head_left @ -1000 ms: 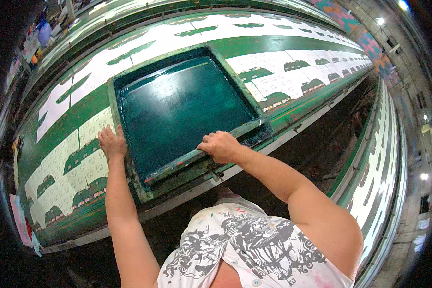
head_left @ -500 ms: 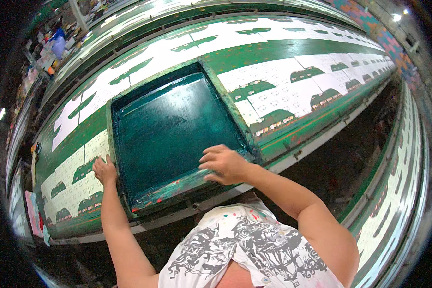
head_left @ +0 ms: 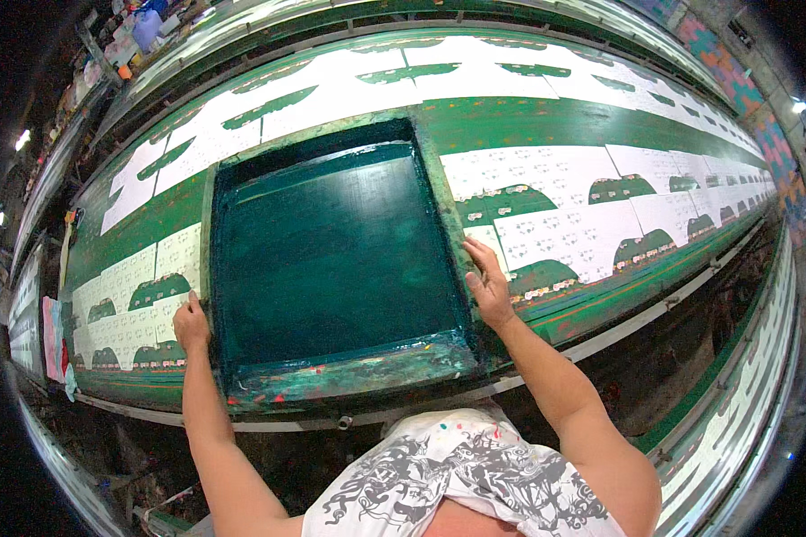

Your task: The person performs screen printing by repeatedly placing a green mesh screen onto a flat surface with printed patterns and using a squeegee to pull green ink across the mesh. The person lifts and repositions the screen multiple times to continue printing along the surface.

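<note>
While our left hand [head_left: 192,324] sits at the left edge of the screen [head_left: 331,255], can't tell if it's gripping, our right hand [head_left: 493,291] at its right edge, fingers [head_left: 484,254] kinda wide, screen on the green worktop [head_left: 510,121], printed sheets [head_left: 528,166] either side.

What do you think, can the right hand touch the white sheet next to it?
Probably yes. The right hand is open at the right edge of the frame, the white sheet lies close by, and nothing seems to block the way.
</note>
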Demonstrator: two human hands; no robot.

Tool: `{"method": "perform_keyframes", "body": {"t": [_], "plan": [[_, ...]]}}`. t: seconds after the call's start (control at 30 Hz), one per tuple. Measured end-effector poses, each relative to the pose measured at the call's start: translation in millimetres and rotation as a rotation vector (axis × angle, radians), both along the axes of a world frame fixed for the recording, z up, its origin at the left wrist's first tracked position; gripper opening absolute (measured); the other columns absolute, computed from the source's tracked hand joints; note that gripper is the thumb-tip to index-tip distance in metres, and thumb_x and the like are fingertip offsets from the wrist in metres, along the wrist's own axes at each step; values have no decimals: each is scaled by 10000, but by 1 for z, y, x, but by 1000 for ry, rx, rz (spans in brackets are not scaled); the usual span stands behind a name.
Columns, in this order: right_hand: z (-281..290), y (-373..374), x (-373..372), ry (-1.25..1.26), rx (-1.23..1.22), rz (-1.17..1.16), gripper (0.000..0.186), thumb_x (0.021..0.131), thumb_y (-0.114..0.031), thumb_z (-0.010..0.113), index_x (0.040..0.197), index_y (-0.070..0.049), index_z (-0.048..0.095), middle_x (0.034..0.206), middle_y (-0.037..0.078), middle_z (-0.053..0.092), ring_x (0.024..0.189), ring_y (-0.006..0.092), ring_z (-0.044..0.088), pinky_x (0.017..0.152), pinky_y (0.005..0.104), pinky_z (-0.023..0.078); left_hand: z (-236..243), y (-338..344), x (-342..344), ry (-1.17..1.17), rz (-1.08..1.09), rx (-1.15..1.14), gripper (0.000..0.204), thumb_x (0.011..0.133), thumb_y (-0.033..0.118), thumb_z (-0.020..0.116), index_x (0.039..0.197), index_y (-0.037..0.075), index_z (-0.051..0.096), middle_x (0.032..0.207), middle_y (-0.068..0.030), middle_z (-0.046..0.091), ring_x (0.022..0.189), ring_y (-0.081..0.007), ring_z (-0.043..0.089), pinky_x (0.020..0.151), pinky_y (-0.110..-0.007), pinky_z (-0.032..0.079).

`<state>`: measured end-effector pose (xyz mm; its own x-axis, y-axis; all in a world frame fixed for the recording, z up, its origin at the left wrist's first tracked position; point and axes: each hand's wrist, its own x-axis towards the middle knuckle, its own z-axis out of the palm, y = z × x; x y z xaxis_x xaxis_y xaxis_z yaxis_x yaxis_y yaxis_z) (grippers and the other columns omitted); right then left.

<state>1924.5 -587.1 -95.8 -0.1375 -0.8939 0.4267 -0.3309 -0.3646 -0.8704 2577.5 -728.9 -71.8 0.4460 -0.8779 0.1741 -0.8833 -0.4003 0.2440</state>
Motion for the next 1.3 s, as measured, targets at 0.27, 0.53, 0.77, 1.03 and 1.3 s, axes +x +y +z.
{"method": "perform_keyframes", "body": {"t": [0.27, 0.53, 0.77, 1.03, 1.3], "plan": [[-19, 2, -1, -535, 93, -64, 475, 1143, -205, 620, 1524, 78, 601, 1525, 171, 646, 1424, 266, 618, 1234, 405, 475, -23, 8, 31, 169, -97, -75, 804, 1147, 635, 437, 895, -62, 747, 901, -321, 720, 897, -527, 670, 828, -601, 475], [17, 13, 1, -700, 319, -82, 579, 1138, -348, 655, 1563, 39, 585, 1543, 139, 645, 1212, 161, 644, 983, 277, 500, -48, -9, 61, 456, -131, -58, 773, 1160, 594, 494, 802, -75, 644, 721, -146, 590, 723, -272, 493, 694, -489, 398], [63, 3, 8, -664, 298, 59, 565, 1147, -320, 615, 1596, 18, 553, 1597, 106, 590, 1292, 131, 587, 1058, 270, 462, -58, -26, 94, 639, -102, -209, 762, 1107, 671, 574, 769, -1, 693, 710, -13, 556, 662, -160, 445, 662, -379, 413], [95, -14, -106, -385, 220, 25, 587, 1111, -371, 642, 1557, 10, 613, 1513, 136, 662, 1382, 215, 591, 1207, 381, 432, -4, -26, -49, 1308, -6, -37, 860, 1072, 803, 464, 863, 37, 795, 788, -34, 722, 655, -189, 628, 672, -339, 524], [136, -3, -309, -500, 338, 98, 626, 1096, -449, 672, 1557, -32, 598, 1496, 119, 646, 1315, 218, 625, 1134, 388, 516, 75, 8, -289, 1516, -86, -95, 840, 1073, 800, 446, 932, 54, 806, 863, -76, 792, 737, -223, 717, 746, -343, 571]]}}
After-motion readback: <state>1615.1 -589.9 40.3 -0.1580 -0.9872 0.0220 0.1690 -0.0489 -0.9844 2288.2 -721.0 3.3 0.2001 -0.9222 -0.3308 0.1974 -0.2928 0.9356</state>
